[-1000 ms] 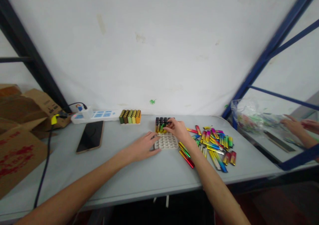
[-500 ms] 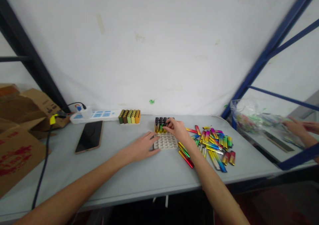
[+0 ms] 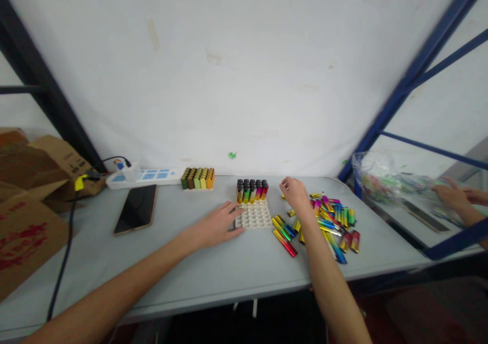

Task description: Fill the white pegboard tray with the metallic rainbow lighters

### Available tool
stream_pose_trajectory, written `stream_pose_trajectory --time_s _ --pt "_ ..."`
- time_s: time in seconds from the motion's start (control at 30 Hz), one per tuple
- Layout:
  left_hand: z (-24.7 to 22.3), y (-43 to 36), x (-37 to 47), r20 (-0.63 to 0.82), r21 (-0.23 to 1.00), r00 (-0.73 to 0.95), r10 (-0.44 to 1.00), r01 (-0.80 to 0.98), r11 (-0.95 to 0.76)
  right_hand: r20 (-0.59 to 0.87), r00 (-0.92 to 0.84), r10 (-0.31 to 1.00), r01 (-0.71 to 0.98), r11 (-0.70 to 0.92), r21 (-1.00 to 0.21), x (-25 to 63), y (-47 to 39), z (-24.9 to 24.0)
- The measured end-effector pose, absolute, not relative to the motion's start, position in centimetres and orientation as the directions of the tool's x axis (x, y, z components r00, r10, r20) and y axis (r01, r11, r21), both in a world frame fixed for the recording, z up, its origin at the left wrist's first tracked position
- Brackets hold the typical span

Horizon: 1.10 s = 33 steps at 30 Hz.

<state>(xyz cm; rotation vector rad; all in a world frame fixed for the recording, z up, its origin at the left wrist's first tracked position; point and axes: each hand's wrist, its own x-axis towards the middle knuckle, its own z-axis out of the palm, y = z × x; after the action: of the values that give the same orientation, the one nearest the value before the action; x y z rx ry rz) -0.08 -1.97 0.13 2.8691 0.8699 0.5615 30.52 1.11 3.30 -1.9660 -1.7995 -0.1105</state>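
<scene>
A white tray [image 3: 253, 216] with rows of round holes sits in front of me. Lighters [image 3: 251, 191] with black tops and shiny coloured bodies stand upright in its far rows, while the near rows show bare holes. My left hand [image 3: 219, 224] rests at the tray's left edge, its fingers and thumb spread and touching the edge. To the right of the tray, my right hand [image 3: 296, 194] hovers by the loose shiny lighters [image 3: 328, 217], fingers curled together. What is between those fingertips, if anything, cannot be made out.
A second block of upright lighters [image 3: 198, 179] stands at the back left. Further left are a phone [image 3: 136, 209], a power strip [image 3: 156, 175] and a cardboard box [image 3: 32, 232]. Another person's hand [image 3: 452, 196] shows beyond the blue frame [image 3: 404, 87], near a plastic bag [image 3: 377, 174].
My right hand has left the lighters in the tray and moved right, over the loose ones. A fuller row of standing lighters now shows. My left hand has stayed in place.
</scene>
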Motion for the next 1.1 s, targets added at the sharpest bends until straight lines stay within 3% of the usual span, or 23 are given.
stream_pose_trajectory --time_s 0.2,0.53,0.67,0.83,0.97,1.1 --pt "0.3 -2.0 -0.1 0.310 0.176 0.774 0.553 0.525 -0.833 0.131 0.282 0.950 0.951 -0.259 -0.169 33.2 0.7 2.5" --pt "0.0 -1.9 -0.1 0.340 0.183 0.769 0.540 0.510 -0.841 0.060 0.217 0.974 0.964 -0.204 -0.170 33.2 1.1 1.8" --pt "0.0 -1.8 -0.1 0.320 0.181 0.770 0.552 0.522 -0.834 0.213 0.091 0.973 0.970 -0.038 -0.241 32.8 1.6 2.2" --pt "0.1 -1.9 0.0 0.320 0.175 0.772 0.550 0.522 -0.835 0.528 0.013 0.849 0.810 0.300 -0.503 32.0 1.9 3.3" --pt "0.4 -2.1 -0.1 0.316 0.175 0.772 0.551 0.523 -0.834 0.616 -0.005 0.788 0.675 0.457 -0.579 30.8 1.4 4.1" --pt "0.2 -2.0 -0.1 0.339 0.187 0.767 0.545 0.513 -0.838 0.615 -0.055 0.787 0.597 0.520 -0.612 30.0 1.0 4.4"
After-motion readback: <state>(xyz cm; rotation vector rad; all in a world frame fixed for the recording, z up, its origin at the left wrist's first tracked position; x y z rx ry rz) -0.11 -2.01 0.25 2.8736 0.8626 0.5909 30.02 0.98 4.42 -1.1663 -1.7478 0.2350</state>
